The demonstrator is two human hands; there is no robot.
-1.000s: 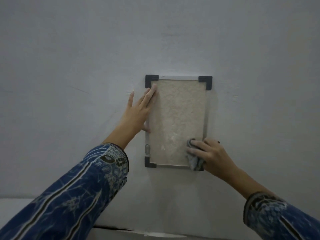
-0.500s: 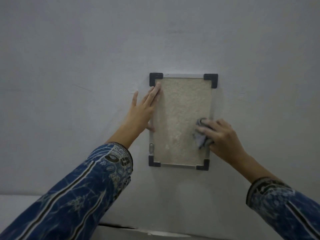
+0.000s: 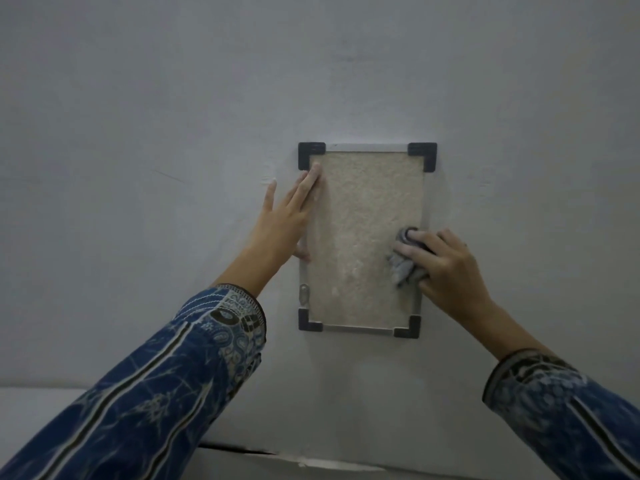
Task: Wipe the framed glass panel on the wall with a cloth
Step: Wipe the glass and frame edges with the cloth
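Note:
A framed glass panel [image 3: 363, 216] hangs upright on the wall, beige and textured, with a thin metal frame and black corner pieces. My left hand [image 3: 284, 220] lies flat against its left edge, fingers spread, fingertips near the top left corner. My right hand [image 3: 446, 268] presses a crumpled grey cloth [image 3: 401, 265] against the glass at the right edge, a little below mid-height. Part of the cloth is hidden under my fingers.
The plain pale wall [image 3: 173, 133] surrounds the panel. A small metal clip [image 3: 304, 294] sits on the frame's lower left side. A ledge or step with a dark crack [image 3: 242, 452] runs along the bottom of the view.
My right hand has carried the cloth up the right side of the glass from the bottom right corner to about mid-height. My left hand stays flat on the left edge.

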